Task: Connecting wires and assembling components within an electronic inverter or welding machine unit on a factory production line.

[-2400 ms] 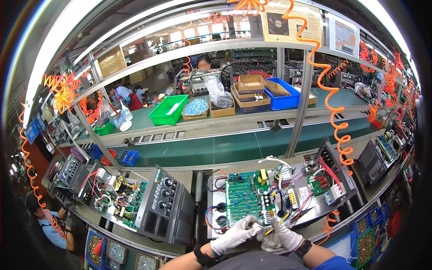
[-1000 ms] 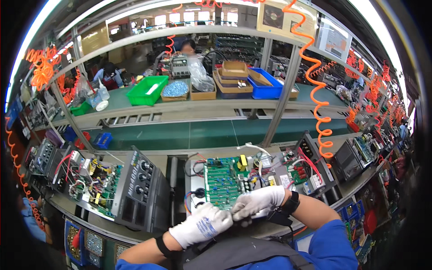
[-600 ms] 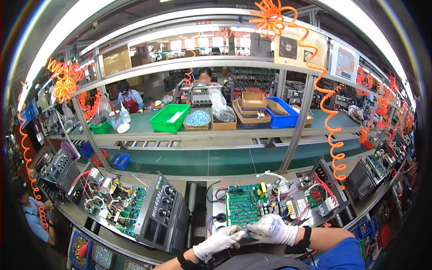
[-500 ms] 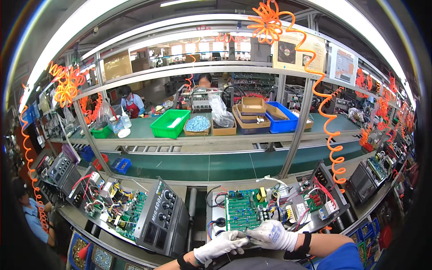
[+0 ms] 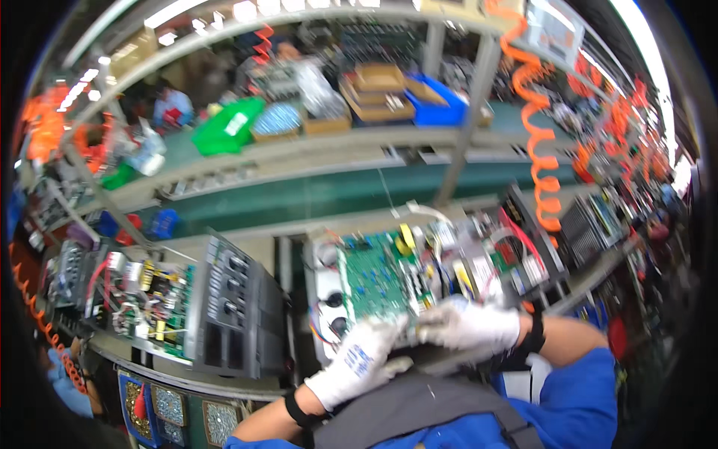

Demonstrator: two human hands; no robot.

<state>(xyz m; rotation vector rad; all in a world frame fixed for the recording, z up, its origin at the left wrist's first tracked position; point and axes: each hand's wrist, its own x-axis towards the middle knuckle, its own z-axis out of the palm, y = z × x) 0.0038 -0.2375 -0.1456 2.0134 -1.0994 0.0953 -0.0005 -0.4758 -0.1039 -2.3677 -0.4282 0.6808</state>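
Directly before me lies an opened machine chassis with a green circuit board (image 5: pixel 374 275), its coloured wires and white connectors exposed. My left hand (image 5: pixel 360 359), in a white glove, is at the board's near edge, fingers stretched forward and thumb spread away from them. My right hand (image 5: pixel 475 326), also gloved, reaches in from the right, its fingertips close to the left hand's at the chassis's near side. Blur smears the right fingers, so whether anything small is between them cannot be made out.
To the left stands another opened unit with a dark knobbed front panel (image 5: pixel 230 307). Trays of small parts (image 5: pixel 169 406) sit at lower left. An orange coiled hose (image 5: pixel 540 142) hangs at right. Across the bench are a green bin (image 5: pixel 228 126), a blue bin (image 5: pixel 437 101) and a co-worker (image 5: pixel 172 105).
The view has tilted and turned, blurring the picture. My hands were together at the chassis's near edge; now the left hand's fingers are stretched out and its thumb is spread.
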